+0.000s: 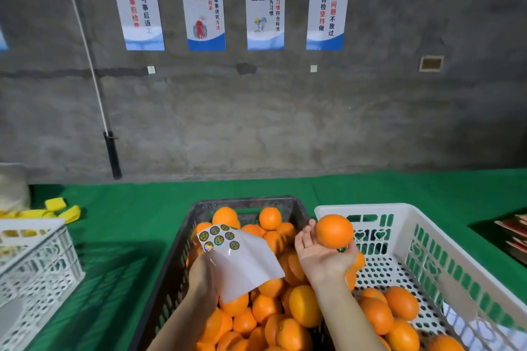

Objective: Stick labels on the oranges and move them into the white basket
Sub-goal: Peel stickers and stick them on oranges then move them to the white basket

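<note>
Landmark: the dark crate (199, 208), standing on the green tabletop (128, 208) and heaped with oranges (285, 319).
Left hand: the left hand (204, 276) hovers over the left half of the dark crate and grips a white label sheet (242, 262) by its lower left edge.
Label sheet: held tilted above the crate's oranges; a cluster of round shiny labels (218, 236) sits at its upper left corner, the rest of the backing is bare.
Right hand: the right hand (322, 256) is raised palm up over the dark crate's right rim, its fingers curled round a single orange (334, 231).
Held orange: lifted above the gap between the dark crate and the white basket (427, 225); a small sticker (341, 249) shows at its underside by the fingers.
White basket: touching or just beside the dark crate's right side, with several oranges (399, 305) already lying in its near part.
Left of the dark crate: a white lattice crate (37, 259), well apart; yellow strips (60, 211) lie behind it.
Behind the dark crate: a grey wall bearing four blue and white posters (265, 4).
</note>
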The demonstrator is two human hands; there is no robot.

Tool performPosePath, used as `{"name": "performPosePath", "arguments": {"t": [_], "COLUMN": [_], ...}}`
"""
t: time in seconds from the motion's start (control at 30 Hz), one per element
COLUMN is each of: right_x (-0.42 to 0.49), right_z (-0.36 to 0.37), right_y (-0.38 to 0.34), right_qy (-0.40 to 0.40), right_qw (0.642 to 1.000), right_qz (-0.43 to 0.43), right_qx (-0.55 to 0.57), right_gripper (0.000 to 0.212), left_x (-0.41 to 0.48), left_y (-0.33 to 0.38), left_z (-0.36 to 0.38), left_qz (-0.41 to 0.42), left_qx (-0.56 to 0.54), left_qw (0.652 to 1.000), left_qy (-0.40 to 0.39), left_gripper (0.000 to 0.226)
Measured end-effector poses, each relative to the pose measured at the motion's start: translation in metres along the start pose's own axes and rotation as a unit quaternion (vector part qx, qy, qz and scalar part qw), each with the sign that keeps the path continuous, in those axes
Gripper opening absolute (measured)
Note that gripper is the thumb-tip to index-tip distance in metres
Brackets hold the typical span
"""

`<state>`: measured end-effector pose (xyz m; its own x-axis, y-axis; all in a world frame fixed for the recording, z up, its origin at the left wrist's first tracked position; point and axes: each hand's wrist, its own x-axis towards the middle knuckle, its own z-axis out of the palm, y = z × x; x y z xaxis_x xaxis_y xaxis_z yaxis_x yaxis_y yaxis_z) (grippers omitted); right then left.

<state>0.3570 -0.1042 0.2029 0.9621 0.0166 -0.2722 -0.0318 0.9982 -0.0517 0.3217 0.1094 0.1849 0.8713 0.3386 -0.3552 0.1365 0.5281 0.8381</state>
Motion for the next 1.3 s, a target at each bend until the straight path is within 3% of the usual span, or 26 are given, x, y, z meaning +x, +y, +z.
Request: {"name": "performPosePath", "arguments": {"t": [0.1,0.17,0.23,0.3,0.33,0.37,0.4,0.43,0.5,0.53,0.57,0.73,1.3], "right_x": [0.003,0.006,0.008,0.007,0.004,0.002,-0.001,-0.003,-0.006,-0.008,-0.010,-0.014,-0.017], "right_z": [-0.004,-0.006,-0.005,-0.006,-0.008,-0.010,-0.016,-0.022,-0.033,-0.036,-0.038,-0.035,-0.030], "right_y": [-0.006,-0.006,-0.002,0.010,0.019,0.028,0.036,0.043,0.052,0.056,0.059,0.063,0.064], "right_qy": [-0.034,-0.039,-0.037,-0.027,-0.031,-0.044,-0.067,-0.099,-0.170,-0.200,-0.218,-0.211,-0.191], "right_qw": [0.999,0.999,0.994,0.964,0.925,0.862,0.774,0.663,0.442,0.376,0.355,0.368,0.390], "right_qz": [-0.011,-0.034,-0.052,-0.074,-0.103,-0.146,-0.194,-0.239,-0.319,-0.340,-0.344,-0.357,-0.349], "right_qx": [0.024,0.003,-0.092,-0.254,-0.365,-0.484,-0.599,-0.703,-0.821,-0.838,-0.842,-0.832,-0.830], "right_gripper": [0.097,0.092,0.084,0.062,0.048,0.034,0.022,0.019,0.029,0.037,0.044,0.050,0.030], "left_x": [-0.002,-0.002,-0.001,0.000,0.001,0.001,0.000,-0.001,-0.007,-0.011,-0.014,-0.026,-0.013], "left_y": [0.000,0.001,0.000,-0.001,-0.003,-0.004,-0.003,-0.003,-0.003,-0.003,-0.004,-0.003,-0.010], "left_z": [0.001,0.000,0.000,0.001,0.000,0.000,0.001,0.003,0.005,0.005,0.005,0.005,-0.002], "left_qz": [-0.012,-0.010,-0.014,-0.014,-0.003,0.014,0.031,0.048,0.080,0.099,0.120,0.140,0.171], "left_qx": [0.024,0.031,0.041,0.044,0.050,0.053,0.053,0.053,0.081,0.100,0.115,0.142,0.179], "left_qw": [1.000,0.999,0.999,0.999,0.999,0.998,0.998,0.997,0.994,0.990,0.986,0.972,0.945], "left_qy": [0.009,-0.007,-0.010,0.007,0.022,0.032,0.030,0.021,0.004,-0.009,-0.029,-0.124,-0.212], "left_gripper": [0.028,0.028,0.029,0.028,0.026,0.025,0.023,0.022,0.022,0.020,0.018,0.018,0.028]}}
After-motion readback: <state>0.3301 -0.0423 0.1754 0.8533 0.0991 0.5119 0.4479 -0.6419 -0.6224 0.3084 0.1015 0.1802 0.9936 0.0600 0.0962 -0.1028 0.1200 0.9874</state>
